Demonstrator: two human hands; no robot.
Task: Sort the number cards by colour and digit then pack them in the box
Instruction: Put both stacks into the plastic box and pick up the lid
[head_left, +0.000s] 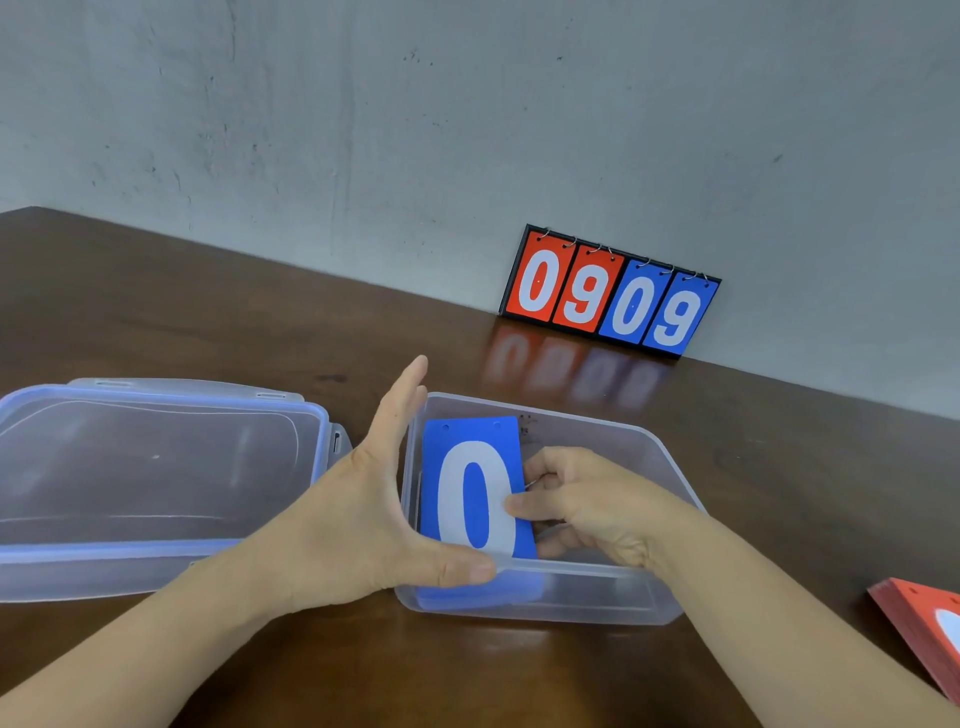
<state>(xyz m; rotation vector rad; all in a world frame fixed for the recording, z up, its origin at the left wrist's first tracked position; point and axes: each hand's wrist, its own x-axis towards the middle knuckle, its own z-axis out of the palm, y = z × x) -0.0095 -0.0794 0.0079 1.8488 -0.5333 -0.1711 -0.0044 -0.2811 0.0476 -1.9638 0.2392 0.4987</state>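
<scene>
Packing was in hand: the right hand (587, 499) kept a pinching grip on the blue cards (475, 488) inside the box (649, 608); the left hand (374, 499), grip released, braced its wall. Next, probably, the red cards (919, 629) on the surface (779, 467) needed fetching.

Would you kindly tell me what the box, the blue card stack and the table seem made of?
The box looks like translucent frosted plastic: the blue card stack shows through its front wall. That stack seems matte plastic or coated card; no glare, stiff flat edges. The table looks like polished dark wood or veneer: grain shows, and it mirrors the scoreboard.
</scene>
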